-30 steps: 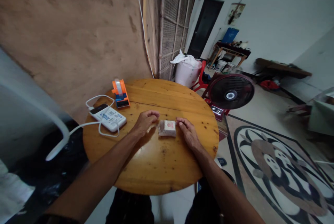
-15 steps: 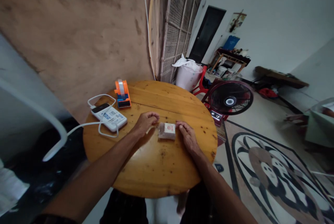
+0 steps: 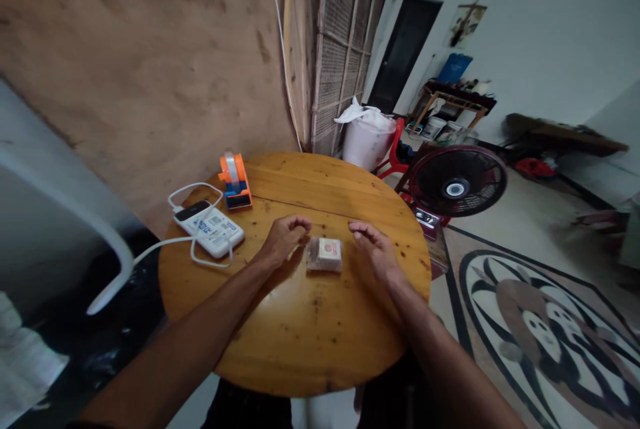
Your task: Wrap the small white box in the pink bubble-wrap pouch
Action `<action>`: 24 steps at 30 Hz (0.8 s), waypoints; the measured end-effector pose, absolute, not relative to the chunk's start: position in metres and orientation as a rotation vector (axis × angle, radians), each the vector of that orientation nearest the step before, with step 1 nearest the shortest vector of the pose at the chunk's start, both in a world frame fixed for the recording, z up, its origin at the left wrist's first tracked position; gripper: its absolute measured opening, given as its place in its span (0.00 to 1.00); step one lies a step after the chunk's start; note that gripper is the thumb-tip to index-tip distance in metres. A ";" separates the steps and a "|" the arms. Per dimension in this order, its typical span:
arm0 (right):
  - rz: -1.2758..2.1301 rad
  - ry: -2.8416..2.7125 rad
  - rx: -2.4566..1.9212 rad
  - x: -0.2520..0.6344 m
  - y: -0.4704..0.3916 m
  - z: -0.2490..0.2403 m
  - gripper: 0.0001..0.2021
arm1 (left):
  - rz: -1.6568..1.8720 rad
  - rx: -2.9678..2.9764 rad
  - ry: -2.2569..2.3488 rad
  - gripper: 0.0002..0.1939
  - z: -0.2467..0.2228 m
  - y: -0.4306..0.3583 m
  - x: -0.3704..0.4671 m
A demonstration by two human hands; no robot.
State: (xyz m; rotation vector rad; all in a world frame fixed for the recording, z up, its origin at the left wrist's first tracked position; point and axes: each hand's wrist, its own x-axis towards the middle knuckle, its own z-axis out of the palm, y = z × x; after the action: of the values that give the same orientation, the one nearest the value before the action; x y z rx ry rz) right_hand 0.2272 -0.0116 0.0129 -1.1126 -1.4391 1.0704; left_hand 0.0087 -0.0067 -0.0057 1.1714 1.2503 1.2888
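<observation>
A small package [image 3: 325, 256] in clear wrapping, with a white top face bearing a red mark, lies on the round wooden table [image 3: 300, 342]. My left hand [image 3: 286, 240] is just to its left, fingers loosely bent and nothing held. On the other side, a little apart from the package, my right hand [image 3: 376, 249] is open, its fingers reaching inward over the table. Neither hand visibly touches the package.
At the table's left are a white power bank [image 3: 215, 232] with a looped white cable and an orange and blue tape dispenser [image 3: 236, 180]. A dark red fan [image 3: 455, 182] stands beyond the right edge. Behind it are a white sack [image 3: 367, 139] and a red chair [image 3: 397, 152].
My right hand has moved away to the right of the package, widening the gap. My left hand stays beside it. The view has shifted slightly.
</observation>
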 end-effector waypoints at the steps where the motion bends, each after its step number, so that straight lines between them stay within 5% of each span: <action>1: 1.103 -1.484 -1.089 0.228 -0.006 0.021 0.12 | 1.284 1.174 1.246 0.10 -0.006 -0.007 0.009; 11: 1.442 -1.730 -0.805 0.214 0.042 0.030 0.09 | 1.246 1.155 1.232 0.09 -0.004 -0.005 0.010; 24: 1.293 -2.155 -0.723 0.225 0.033 0.037 0.09 | 1.065 1.239 1.134 0.15 0.008 -0.011 0.005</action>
State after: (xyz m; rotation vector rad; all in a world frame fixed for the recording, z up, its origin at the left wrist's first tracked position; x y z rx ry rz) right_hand 0.2246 0.0330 0.0367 -0.7232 -2.1547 1.2933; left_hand 0.0051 -0.0112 0.0083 1.2393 1.1336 1.0648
